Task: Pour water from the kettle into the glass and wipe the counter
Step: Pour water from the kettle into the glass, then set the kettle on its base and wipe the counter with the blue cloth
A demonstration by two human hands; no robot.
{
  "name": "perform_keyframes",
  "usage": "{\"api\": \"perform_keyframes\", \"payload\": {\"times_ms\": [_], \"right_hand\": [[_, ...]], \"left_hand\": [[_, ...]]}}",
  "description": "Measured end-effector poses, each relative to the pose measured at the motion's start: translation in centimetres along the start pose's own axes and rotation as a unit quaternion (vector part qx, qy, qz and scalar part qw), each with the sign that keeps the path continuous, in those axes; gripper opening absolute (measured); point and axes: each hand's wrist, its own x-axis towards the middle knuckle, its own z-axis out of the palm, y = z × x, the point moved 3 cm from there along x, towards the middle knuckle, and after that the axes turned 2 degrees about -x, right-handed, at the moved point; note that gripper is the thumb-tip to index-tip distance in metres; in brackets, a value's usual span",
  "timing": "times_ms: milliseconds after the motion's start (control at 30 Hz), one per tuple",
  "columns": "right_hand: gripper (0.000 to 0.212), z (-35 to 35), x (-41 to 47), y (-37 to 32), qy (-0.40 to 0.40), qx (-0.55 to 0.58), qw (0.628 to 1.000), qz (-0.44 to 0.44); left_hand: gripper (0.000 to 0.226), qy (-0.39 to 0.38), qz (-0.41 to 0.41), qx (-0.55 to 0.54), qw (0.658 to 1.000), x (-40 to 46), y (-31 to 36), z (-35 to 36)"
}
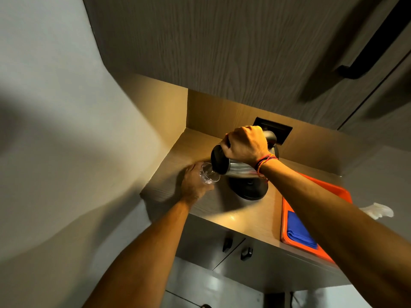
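Observation:
A steel kettle [235, 168] with a black lid is tipped to the left, its handle gripped by my right hand [245, 145]. Its spout hangs over the rim of a clear glass [208, 174], which my left hand [193, 182] holds from the left side on the wooden counter [249, 214]. The kettle's black round base [249, 190] sits on the counter just right of the glass. A folded blue cloth [300, 232] lies in an orange tray [287, 238] at the counter's right, partly hidden by my right forearm.
Grey wall cupboards [222, 52] hang low over the counter, with a black handle [360, 63]. A black socket plate [278, 130] is on the back wall behind the kettle. A white wall closes the left side. Cupboard doors with black knobs [236, 247] are below the counter's edge.

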Motion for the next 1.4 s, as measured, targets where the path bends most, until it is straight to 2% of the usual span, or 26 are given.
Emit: {"api": "perform_keyframes", "payload": {"times_ms": [167, 333, 533, 600, 733, 833, 967, 1267, 1400], "right_hand": [[0.044, -0.4, -0.1, 0.1, -0.001, -0.003, 1.000, -0.015], [0.048, -0.6, -0.2, 0.6, -0.003, 0.001, 1.000, 0.010], [0.049, 0.1, -1.0, 2.4, -0.025, 0.035, 0.995, 0.091], [0.045, 1.1, -1.9, 4.0, -0.025, 0.060, 0.987, 0.145], [0.042, 2.5, -2.9, 6.2, -0.003, 0.120, 0.952, 0.281], [0.044, 3.6, -3.9, 8.1, 0.018, 0.206, 0.917, 0.340], [0.050, 5.6, -6.1, 10.0, 0.057, 0.275, 0.857, 0.432], [0.053, 9.6, -10.5, 12.0, 0.056, 0.348, 0.758, 0.549], [0.053, 10.2, -11.8, 13.0, 0.068, 0.354, 0.738, 0.570]], "left_hand": [[0.073, 0.004, -0.022, 0.007, 1.000, 0.0, 0.3, 0.2], [0.076, -0.001, -0.032, 0.004, 0.999, 0.1, 0.2, 0.5], [0.068, -0.017, -0.049, -0.048, 0.997, 0.0, 0.1, 0.5], [0.065, -0.027, -0.060, -0.050, 0.997, 0.6, 0.2, 1.3], [0.074, -0.009, -0.135, -0.119, 0.984, 1.6, -0.3, 1.6], [0.082, -0.001, -0.138, -0.136, 0.981, 2.0, -0.7, 2.4], [0.079, 0.012, -0.146, -0.143, 0.979, 2.9, -1.5, 3.7], [0.085, 0.022, -0.139, -0.127, 0.982, 4.3, -2.4, 5.1], [0.085, 0.021, -0.137, -0.126, 0.982, 5.0, -2.4, 5.4]]}}
